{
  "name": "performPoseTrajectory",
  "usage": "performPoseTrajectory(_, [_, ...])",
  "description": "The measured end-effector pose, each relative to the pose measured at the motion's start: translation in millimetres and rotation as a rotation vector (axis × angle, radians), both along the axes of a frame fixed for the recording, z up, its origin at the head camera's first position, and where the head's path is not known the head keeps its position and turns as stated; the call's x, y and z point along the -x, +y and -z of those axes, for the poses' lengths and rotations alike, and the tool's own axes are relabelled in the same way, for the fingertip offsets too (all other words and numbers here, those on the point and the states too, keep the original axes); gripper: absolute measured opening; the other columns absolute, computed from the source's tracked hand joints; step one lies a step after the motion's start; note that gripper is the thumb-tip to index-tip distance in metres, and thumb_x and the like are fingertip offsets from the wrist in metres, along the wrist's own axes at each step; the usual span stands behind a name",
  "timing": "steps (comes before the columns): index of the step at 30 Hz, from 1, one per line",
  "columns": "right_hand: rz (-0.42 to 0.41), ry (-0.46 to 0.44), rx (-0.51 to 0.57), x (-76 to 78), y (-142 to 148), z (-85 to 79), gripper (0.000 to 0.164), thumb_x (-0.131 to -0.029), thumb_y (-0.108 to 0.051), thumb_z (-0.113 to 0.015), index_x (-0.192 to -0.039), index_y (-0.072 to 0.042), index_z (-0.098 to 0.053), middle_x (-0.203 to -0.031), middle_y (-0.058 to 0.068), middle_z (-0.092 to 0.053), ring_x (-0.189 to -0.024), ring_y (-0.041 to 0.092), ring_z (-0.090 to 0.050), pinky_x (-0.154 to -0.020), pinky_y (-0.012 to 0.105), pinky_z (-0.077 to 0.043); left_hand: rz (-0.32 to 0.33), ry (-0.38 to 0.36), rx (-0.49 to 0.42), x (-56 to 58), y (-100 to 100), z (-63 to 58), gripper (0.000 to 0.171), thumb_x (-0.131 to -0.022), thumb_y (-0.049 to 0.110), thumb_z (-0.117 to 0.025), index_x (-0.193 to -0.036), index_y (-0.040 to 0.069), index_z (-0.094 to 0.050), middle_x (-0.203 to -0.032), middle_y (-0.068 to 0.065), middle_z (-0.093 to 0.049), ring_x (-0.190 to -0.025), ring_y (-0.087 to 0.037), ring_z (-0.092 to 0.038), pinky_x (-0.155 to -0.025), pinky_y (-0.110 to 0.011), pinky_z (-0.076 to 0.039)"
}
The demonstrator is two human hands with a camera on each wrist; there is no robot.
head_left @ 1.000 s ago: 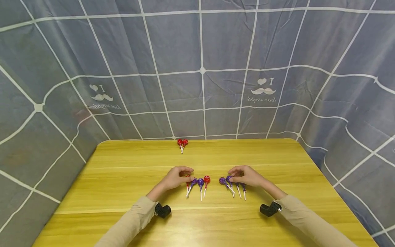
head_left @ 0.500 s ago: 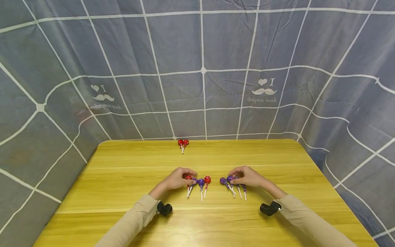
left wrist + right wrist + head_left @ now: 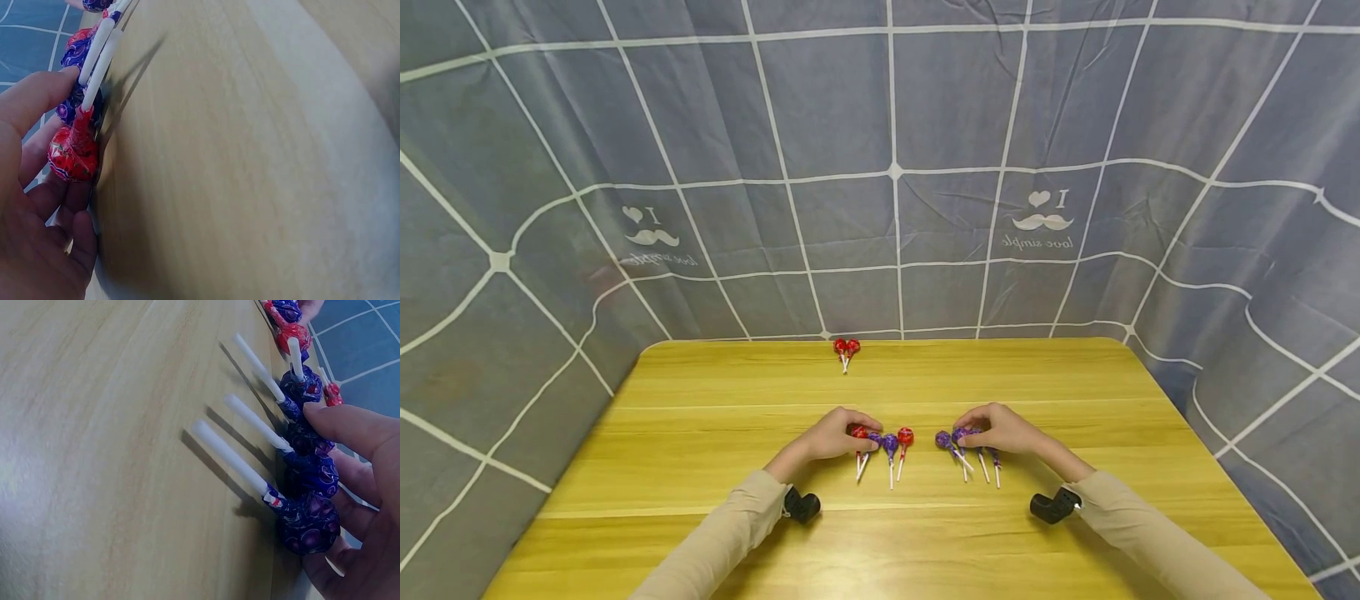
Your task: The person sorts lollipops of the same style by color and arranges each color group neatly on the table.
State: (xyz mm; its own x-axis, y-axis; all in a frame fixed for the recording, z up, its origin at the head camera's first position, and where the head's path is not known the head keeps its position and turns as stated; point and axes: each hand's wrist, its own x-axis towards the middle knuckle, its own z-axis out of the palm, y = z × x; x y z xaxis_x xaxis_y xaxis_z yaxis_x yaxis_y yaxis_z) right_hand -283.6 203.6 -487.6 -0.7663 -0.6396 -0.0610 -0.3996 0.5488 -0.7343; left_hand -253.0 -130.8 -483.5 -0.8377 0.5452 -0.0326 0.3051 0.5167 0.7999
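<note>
With six o'clock nearest the person, the left hand's (image 3: 837, 433) thumb sits against a purple lollipop (image 3: 874, 439) while its fingers curve round behind, a narrow pinch just wide enough for the wrapped head; how firmly it presses cannot be told. At nine o'clock of that head, inside the same curve, is a red lollipop (image 3: 74, 155). The right hand (image 3: 1003, 429) likewise sets its thumb on a dark purple lollipop (image 3: 305, 434), fingers bent behind it and two more purple pops (image 3: 312, 515) tucked within their arc towards three o'clock. Just past the left thumb, at three o'clock, come a second purple lollipop (image 3: 890, 442) and then a second red lollipop (image 3: 906, 436); just past the right thumb, at nine o'clock, is an end purple lollipop (image 3: 943, 438), its stick slanting to between four and five and crossing its neighbour's. All have round heads in shiny, crinkled, patterned wrappers and plain white sticks, mostly aimed near six o'clock. The left forearm enters from between seven and eight, the right from between four and five, both hands low over the wood-grained table (image 3: 917, 550). Well off towards twelve, near the far edge, two red pops (image 3: 846, 346) lie with sticks crossed.
</note>
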Motion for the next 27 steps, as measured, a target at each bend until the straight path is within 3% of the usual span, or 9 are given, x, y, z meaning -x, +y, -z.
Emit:
performPoseTrajectory(19, [0.013,-0.012,-0.010,3.4,0.1,-5.8,0.030,-0.088,-0.025,-0.069,-0.108,-0.003,-0.071,-0.098,0.008,-0.070,-0.076,0.005,-0.052,-0.066,0.020,-0.044,-0.024,-0.019,0.001,0.0,2.6,-3.6,0.027,-0.087,0.013,-0.070,-0.111,0.001,-0.070,-0.106,-0.014,-0.071,-0.070,-0.005,-0.050,-0.061,-0.018,-0.041])
performPoseTrajectory(21, [0.004,-0.017,-0.007,3.6,0.0,-5.8,0.030,-0.088,-0.025,-0.069,-0.108,-0.003,-0.071,-0.097,0.007,-0.070,-0.076,0.004,-0.052,-0.066,0.020,-0.044,-0.024,-0.024,0.011,-0.1,2.2,-4.5,0.027,-0.087,0.013,-0.070,-0.111,0.001,-0.070,-0.108,-0.014,-0.070,-0.070,-0.006,-0.051,-0.061,-0.018,-0.042])
performPoseTrajectory(27, [-0.013,-0.034,0.000,2.9,-0.3,-1.7,0.030,-0.088,-0.025,-0.069,-0.109,-0.003,-0.070,-0.092,0.004,-0.069,-0.073,0.003,-0.052,-0.063,0.020,-0.044,-0.002,0.003,0.087,0.3,1.4,-2.2,0.028,-0.088,0.018,-0.070,-0.112,0.004,-0.070,-0.115,-0.012,-0.068,-0.095,-0.016,-0.059,-0.079,-0.026,-0.045])
